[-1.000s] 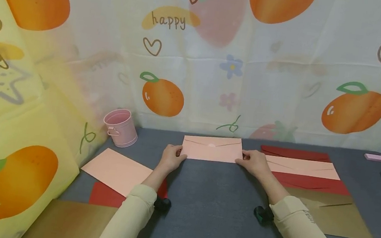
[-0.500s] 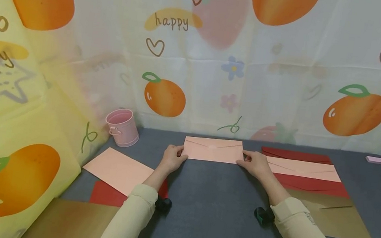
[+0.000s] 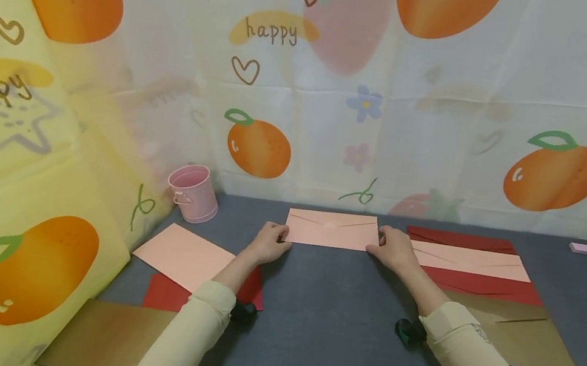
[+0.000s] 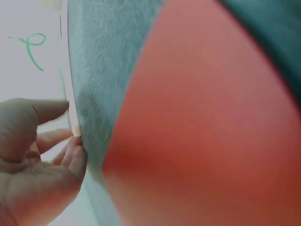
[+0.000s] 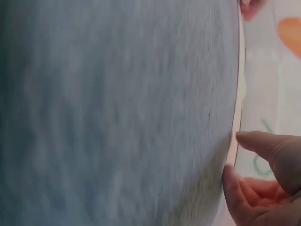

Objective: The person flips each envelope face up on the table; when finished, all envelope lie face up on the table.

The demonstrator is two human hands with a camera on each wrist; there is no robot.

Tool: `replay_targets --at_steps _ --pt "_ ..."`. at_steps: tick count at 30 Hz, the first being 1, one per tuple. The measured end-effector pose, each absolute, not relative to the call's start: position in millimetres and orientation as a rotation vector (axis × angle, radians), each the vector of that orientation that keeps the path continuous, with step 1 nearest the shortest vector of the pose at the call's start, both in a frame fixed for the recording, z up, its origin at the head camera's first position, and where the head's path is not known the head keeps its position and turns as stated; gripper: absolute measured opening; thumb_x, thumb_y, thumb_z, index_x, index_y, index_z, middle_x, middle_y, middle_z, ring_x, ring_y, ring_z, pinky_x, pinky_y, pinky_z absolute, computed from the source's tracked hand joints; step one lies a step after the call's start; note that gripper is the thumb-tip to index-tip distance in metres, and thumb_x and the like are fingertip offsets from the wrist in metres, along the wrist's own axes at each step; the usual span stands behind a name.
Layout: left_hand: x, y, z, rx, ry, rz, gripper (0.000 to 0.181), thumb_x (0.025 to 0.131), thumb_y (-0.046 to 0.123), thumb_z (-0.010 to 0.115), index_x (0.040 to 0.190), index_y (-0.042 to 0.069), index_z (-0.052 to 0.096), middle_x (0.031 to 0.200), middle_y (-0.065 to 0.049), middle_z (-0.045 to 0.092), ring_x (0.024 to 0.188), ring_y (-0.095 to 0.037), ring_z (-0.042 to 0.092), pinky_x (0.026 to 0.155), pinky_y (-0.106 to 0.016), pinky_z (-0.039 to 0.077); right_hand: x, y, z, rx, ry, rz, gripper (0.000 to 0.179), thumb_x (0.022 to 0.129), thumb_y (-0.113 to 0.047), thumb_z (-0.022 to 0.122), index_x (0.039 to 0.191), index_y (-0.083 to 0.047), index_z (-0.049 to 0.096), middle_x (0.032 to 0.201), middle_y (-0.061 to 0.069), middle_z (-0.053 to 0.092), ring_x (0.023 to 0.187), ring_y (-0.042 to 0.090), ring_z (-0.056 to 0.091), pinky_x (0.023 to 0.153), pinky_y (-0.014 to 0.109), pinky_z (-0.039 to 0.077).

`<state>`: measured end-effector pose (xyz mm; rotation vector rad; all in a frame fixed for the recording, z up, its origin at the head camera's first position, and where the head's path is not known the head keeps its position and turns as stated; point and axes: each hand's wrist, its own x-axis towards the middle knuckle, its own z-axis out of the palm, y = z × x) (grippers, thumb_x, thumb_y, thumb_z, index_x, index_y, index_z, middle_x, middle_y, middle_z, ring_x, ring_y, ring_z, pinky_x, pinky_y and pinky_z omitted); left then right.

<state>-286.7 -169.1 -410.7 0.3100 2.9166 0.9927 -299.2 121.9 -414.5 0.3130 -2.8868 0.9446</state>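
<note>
vs. 1 s ago: head view is drifting a bit; pink envelope [image 3: 331, 234] is showing its far edge closer to level, approx. same spot on table [image 3: 319, 333]. l sleeve [image 3: 187, 329] is sitting further left, so more of red sheet [image 3: 167, 294] is showing right of the arm.

looks: pale pink, flap side is facing the wearer; shallow v-shaped flap lines, pale rounded spot [image 3: 330, 225] at mid. in wrist views it's appearing edge-on as a thin strip; can't tell if flat or slightly raised.

orient.: long axis is running l–r across wearer's front; flap tip is pointing twd wearer.

grip: l hand [image 3: 268, 244] is pinching the l end, r hand [image 3: 394, 248] is clamping the r end betw. thumb & fingers.

loc.: envelope is sitting nr table's back edge, betw. pink bucket [image 3: 194, 195] & overlapping envelope row [image 3: 481, 263], apart from both.
</note>
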Motion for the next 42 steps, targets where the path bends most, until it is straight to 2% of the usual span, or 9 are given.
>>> replay_targets --at_steps 2,5,7,12,18,23,31,37,42 --pt "-278.8 -175.8 -404.9 0.374 2.881 0.947 0.032 0.097 0.014 0.059 0.123 -0.004 0.057 0.129 -0.021 0.048 0.124 -0.035 0.043 0.097 -0.046 0.040 -297.4 113.3 -415.0 0.298 -2.864 0.943 0.049 0.087 -0.015 0.067 0.122 0.016 0.052 0.098 0.026 0.056 0.092 0.039 0.054 0.082 0.051 0.045" --pt "-265.2 -192.0 -397.8 0.473 2.853 0.888 0.057 0.099 0.023 0.058 0.146 -0.004 0.039 0.145 -0.022 0.042 0.135 -0.038 0.037 0.108 -0.052 0.032 -293.8 95.8 -415.8 0.322 -2.824 0.987 0.050 0.089 -0.016 0.065 0.126 0.014 0.051 0.121 0.033 0.046 0.112 0.048 0.045 0.092 0.056 0.039" --pt "-257.1 -207.6 -395.6 0.528 2.860 0.860 0.060 0.099 0.026 0.057 0.147 -0.004 0.037 0.147 -0.023 0.040 0.138 -0.039 0.034 0.110 -0.054 0.029 -289.9 81.4 -415.4 0.386 -2.807 1.016 0.053 0.090 -0.017 0.065 0.131 0.011 0.050 0.128 0.032 0.043 0.120 0.049 0.041 0.097 0.057 0.037" --pt "-238.4 -261.6 -395.2 0.515 2.873 0.872 0.063 0.099 0.027 0.057 0.147 -0.007 0.034 0.148 -0.027 0.036 0.138 -0.043 0.031 0.109 -0.057 0.028 -273.3 40.8 -413.1 0.657 -2.845 0.997 0.053 0.092 -0.022 0.066 0.134 0.007 0.050 0.132 0.026 0.046 0.125 0.043 0.041 0.102 0.053 0.037" --pt "-223.6 -324.6 -396.5 0.314 2.940 0.785 0.069 0.099 0.027 0.057 0.145 -0.015 0.027 0.149 -0.037 0.026 0.139 -0.052 0.021 0.110 -0.062 0.019 -248.7 -0.4 -409.7 0.987 -2.901 0.969 0.057 0.093 -0.029 0.067 0.137 0.002 0.050 0.137 0.019 0.047 0.128 0.034 0.043 0.105 0.047 0.037" --pt "-211.7 -355.1 -401.2 0.129 2.945 0.585 0.084 0.096 0.041 0.054 0.144 -0.020 0.021 0.149 -0.042 0.016 0.137 -0.059 0.011 0.110 -0.066 0.012 -231.6 -19.2 -406.8 1.220 -2.923 0.909 0.059 0.094 -0.032 0.065 0.141 -0.002 0.047 0.144 0.015 0.043 0.134 0.030 0.038 0.108 0.044 0.035" --pt "-201.2 -337.7 -402.0 0.138 2.950 0.377 0.092 0.095 0.053 0.052 0.143 -0.021 0.024 0.148 -0.043 0.019 0.137 -0.057 0.015 0.110 -0.064 0.015 -219.5 -25.6 -403.7 1.379 -2.941 0.789 0.064 0.094 -0.037 0.064 0.145 -0.004 0.044 0.148 0.012 0.040 0.137 0.027 0.034 0.110 0.041 0.033" --pt "-194.4 -308.3 -398.6 0.108 2.958 0.221 0.092 0.093 0.060 0.050 0.147 -0.012 0.028 0.149 -0.037 0.025 0.133 -0.058 0.025 0.102 -0.071 0.025 -219.4 -26.0 -405.0 1.418 -2.965 0.722 0.073 0.091 -0.044 0.066 0.148 -0.007 0.039 0.152 0.010 0.035 0.139 0.025 0.033 0.111 0.041 0.032" --pt "-191.8 -292.5 -400.3 0.137 2.968 0.188 0.093 0.089 0.065 0.053 0.149 -0.003 0.033 0.149 -0.033 0.030 0.130 -0.055 0.032 0.099 -0.070 0.030 -222.4 -24.9 -406.7 1.421 -2.998 0.674 0.086 0.088 -0.053 0.066 0.152 -0.008 0.031 0.158 0.010 0.026 0.144 0.026 0.025 0.113 0.043 0.029"
